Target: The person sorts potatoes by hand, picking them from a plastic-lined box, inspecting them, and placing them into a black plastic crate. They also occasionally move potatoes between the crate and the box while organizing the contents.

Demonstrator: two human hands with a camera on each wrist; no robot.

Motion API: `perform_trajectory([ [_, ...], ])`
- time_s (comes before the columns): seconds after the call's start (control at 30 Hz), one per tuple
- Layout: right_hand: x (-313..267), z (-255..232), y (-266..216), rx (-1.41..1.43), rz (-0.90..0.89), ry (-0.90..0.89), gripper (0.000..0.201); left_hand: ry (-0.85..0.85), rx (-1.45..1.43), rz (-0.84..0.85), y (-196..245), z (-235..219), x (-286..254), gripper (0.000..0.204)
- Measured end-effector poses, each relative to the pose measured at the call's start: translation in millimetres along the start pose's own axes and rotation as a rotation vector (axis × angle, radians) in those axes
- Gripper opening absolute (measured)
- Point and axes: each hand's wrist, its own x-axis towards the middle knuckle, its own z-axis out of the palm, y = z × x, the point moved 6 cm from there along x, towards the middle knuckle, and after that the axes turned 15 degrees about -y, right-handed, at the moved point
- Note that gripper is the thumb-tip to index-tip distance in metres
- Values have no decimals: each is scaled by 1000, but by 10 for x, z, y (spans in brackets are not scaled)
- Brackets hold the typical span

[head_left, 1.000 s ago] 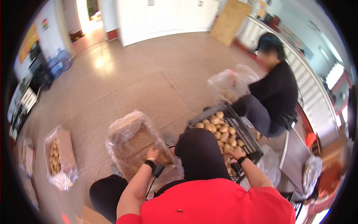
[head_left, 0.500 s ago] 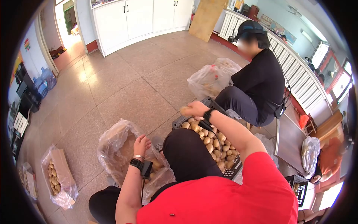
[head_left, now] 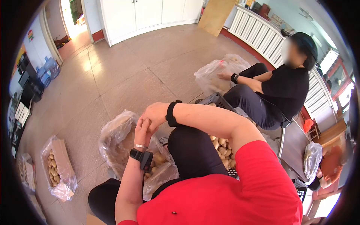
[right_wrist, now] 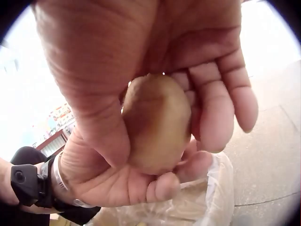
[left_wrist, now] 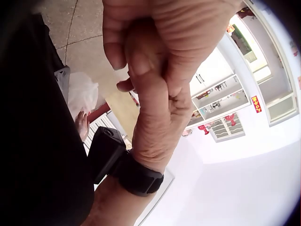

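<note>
My hands meet over the near end of a plastic-lined box (head_left: 122, 123), with a potato (right_wrist: 157, 122) between them. The right hand (head_left: 155, 114) comes from above and pinches the potato between thumb and fingers. From below, the left hand (head_left: 141, 131) cups the potato, its fingers bent round the underside in the right wrist view. In the left wrist view, the left hand (left_wrist: 171, 33) and right hand (left_wrist: 157, 108) overlap closely and mostly hide the potato. More potatoes (head_left: 159, 159) lie in the lined box.
A black crate (head_left: 215, 99) of potatoes stands at my right, partly behind my knee (head_left: 195, 150) and arm. Another person (head_left: 285, 88) sits beyond it, reaching to a clear plastic bag (head_left: 213, 77). A smaller potato box (head_left: 65, 161) stands at the left.
The right hand reached into the crate, lifted a potato and carried it left to the left hand. The left hand rose from the lined box and now meets it. The seated person leaned back.
</note>
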Motion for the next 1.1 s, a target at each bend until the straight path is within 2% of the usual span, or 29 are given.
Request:
perform_trajectory([
  [0.1,-34,61,102,139,62,-95,42,-62,27,-67,-117,-133,1,43],
  [0.17,-30,128,263,125,46,-55,44,-28,25,-115,-174,-184,-32,40],
  [0.23,-91,45,503,83,93,139,48,1,23,-165,-262,-263,-94,37],
  [0.27,-235,23,651,193,176,192,44,91,129,-235,-331,-383,-148,35],
  [0.3,-349,41,759,188,188,193,44,179,235,-304,-430,-545,-209,34],
  [0.37,-595,196,1179,218,333,275,40,168,446,-418,-809,-1060,-312,33],
  [0.43,-802,660,1632,252,469,244,38,115,789,-624,-947,-1201,-541,33],
  [0.47,-974,846,1667,247,518,217,34,131,904,-695,-1147,-1449,-681,36],
  [0.5,-1158,1070,1672,243,567,189,31,147,1020,-765,-1449,-1784,-806,39],
  [0.57,-1444,1666,1810,185,534,283,26,-4,1052,-1005,-2169,-2389,-1096,44],
  [0.6,-1706,1685,1530,290,587,308,25,-16,1051,-1003,-2059,-2207,-1133,44],
  [0.63,-1959,1664,1192,396,638,334,23,-187,1177,-1045,-1829,-1868,-1266,36],
  [0.67,-2093,1928,1187,390,734,238,24,-363,1301,-1080,-1693,-1606,-1333,28],
  [0.7,-2220,2224,1210,384,826,141,25,-371,1302,-1079,-1738,-1600,-1330,28],
  [0.77,-2477,2870,1248,410,909,199,26,-413,1371,-1193,-1871,-1694,-1460,37],
  [0.8,-2594,3157,1240,398,951,83,27,-432,1407,-1250,-1910,-1749,-1516,42],
  [0.83,-2685,3313,1174,384,990,-34,28,-436,1411,-1249,-1911,-1765,-1533,42],
  [0.93,-2890,3698,1025,482,1083,-45,31,-555,1583,-1263,-1884,-1794,-1590,36],
  [1.0,-2877,4081,1041,564,1102,-253,36,-632,1696,-1264,-1881,-1834,-1607,33],
  [1.03,-2888,4153,1005,564,1105,-250,36,-635,1699,-1261,-1897,-1856,-1607,33],
  [1.1,-2925,4281,936,719,1119,-88,41,-606,1655,-1334,-1933,-1909,-1633,37],
])
